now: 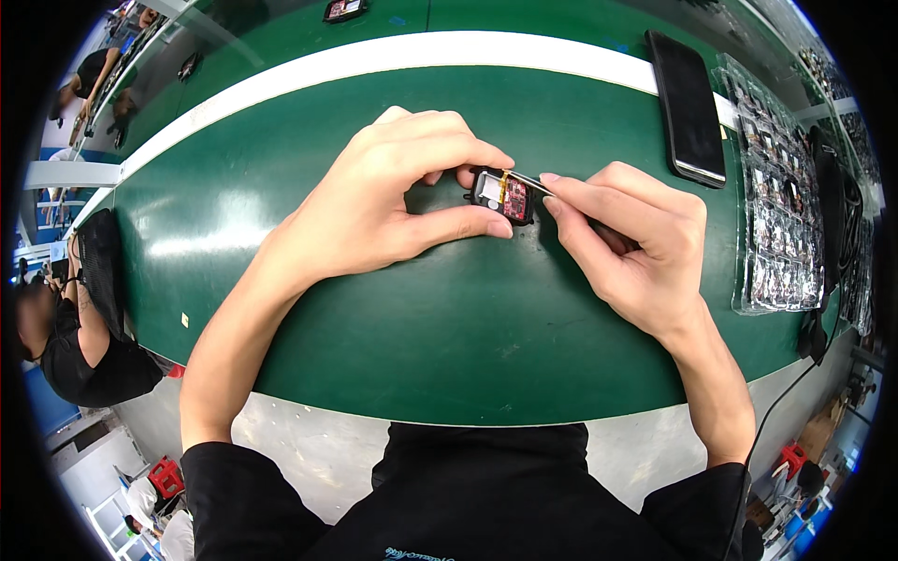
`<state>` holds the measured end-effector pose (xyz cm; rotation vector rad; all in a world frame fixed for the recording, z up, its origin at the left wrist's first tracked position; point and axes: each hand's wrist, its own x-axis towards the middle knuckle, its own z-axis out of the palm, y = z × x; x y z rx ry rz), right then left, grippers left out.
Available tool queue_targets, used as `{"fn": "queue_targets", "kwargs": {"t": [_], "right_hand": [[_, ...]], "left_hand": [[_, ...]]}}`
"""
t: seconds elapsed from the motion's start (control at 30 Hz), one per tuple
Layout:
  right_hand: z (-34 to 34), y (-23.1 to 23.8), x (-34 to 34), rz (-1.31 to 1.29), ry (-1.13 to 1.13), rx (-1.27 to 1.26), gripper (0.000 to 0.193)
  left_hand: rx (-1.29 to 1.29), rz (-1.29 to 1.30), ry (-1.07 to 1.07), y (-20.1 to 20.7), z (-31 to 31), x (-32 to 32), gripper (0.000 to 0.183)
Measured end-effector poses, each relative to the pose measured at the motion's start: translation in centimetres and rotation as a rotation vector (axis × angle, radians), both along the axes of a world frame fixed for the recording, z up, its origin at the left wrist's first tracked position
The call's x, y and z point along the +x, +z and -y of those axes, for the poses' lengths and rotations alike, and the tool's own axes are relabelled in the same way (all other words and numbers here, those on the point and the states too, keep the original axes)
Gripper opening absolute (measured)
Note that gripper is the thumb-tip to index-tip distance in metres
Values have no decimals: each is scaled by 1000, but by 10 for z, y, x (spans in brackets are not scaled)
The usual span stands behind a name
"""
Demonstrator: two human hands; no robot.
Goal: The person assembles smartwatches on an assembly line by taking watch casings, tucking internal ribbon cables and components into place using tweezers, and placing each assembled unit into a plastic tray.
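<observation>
Container, one: a clear plastic tray [738, 280] stood at the right of the bench [421, 346], moulded in rows of compartments; these held small parts [774, 192], dark and silvery, too fine to tell by kind. Item, one: a small open device [499, 199] sat between the two hands; whether it touched the bench I could not tell. Its case was black, with rounded corners; inside lay a pale rectangular block [489, 186] at left, a red circuit board [517, 199] at right, a yellow strip [503, 187] between. Left hand [398, 192]: thumb and fingers were clamped on the case. Right hand [641, 234]: fingertips were pinched together on slim metal tweezers [530, 181], whose tips reached the device's upper edge.
</observation>
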<state>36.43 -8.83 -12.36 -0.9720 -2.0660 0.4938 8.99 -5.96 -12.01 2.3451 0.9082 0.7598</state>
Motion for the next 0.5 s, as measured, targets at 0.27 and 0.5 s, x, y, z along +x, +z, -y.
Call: {"fn": "queue_targets", "kwargs": {"t": [0.27,0.5], "right_hand": [[1,9,3,-107,29,-268,13],[-1,9,5,-98,43,-271,12]], "left_hand": [[-128,-1,-95,2,-6,-10,54],[-143,5,-125,3,-8,-10,54]]}}
